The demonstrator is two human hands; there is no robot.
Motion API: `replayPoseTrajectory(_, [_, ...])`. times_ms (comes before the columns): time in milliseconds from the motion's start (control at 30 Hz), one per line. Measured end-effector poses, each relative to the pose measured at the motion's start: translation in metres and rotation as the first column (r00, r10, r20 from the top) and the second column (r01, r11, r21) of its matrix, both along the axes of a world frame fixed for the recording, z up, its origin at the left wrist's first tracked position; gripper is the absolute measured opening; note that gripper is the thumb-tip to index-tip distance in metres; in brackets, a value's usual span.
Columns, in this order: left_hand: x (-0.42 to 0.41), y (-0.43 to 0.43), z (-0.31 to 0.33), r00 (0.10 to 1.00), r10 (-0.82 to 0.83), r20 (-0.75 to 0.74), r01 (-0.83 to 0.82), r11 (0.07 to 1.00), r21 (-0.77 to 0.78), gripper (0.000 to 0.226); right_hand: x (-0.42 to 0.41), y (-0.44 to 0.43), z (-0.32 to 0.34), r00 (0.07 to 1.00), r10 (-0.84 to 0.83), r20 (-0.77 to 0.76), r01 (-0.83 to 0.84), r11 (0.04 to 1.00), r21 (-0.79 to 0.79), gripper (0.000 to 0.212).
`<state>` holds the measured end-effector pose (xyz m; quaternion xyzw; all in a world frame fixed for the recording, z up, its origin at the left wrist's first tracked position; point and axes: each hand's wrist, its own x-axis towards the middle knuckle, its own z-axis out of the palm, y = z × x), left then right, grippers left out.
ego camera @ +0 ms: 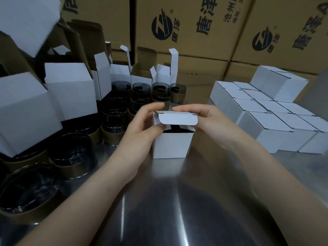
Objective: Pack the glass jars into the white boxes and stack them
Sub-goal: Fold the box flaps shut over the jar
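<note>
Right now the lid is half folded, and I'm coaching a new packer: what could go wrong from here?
The tuck flap of the white box sits outside the front wall; pressed down by the left hand and right hand like this, it may crease instead of sliding in. The glass jars crowd close beside the left wrist, so a wide move could knock one over.

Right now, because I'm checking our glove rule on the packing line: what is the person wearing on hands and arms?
Nothing that shows. The left hand and right hand are bare, no gloves. Both forearms are uncovered to the frame's edge: no sleeve or cuff in view. No watch, bracelet or ring visible, though the fingers are slightly blurred.
</note>
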<state>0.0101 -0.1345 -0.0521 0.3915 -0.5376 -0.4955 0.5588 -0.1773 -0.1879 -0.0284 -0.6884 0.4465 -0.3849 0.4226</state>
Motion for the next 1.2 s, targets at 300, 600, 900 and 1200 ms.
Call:
replayPoseTrajectory(300, [0.0,0.001,0.003,1.0,0.02,-0.02,-0.017,0.993,0.12,0.026,-0.01,-0.005,0.005,0.987,0.161,-0.006,-0.158,0.977,0.142,0.041])
replayPoseTrajectory(600, [0.001,0.001,-0.006,0.983,-0.005,0.184,0.002,1.0,0.016,0.045,-0.018,0.005,0.012,0.914,0.2,-0.354,-0.203,0.979,0.03,0.082])
replayPoseTrajectory(900, [0.002,-0.002,-0.013,0.966,0.02,0.258,0.002,0.997,-0.082,0.045,-0.013,0.008,0.013,0.9,0.146,-0.411,-0.174,0.984,-0.033,0.079])
replayPoseTrajectory(1200, [0.002,-0.001,-0.009,0.994,0.004,0.107,0.004,0.997,-0.079,0.048,-0.016,0.005,0.013,0.93,0.172,-0.324,-0.191,0.981,-0.03,0.049])
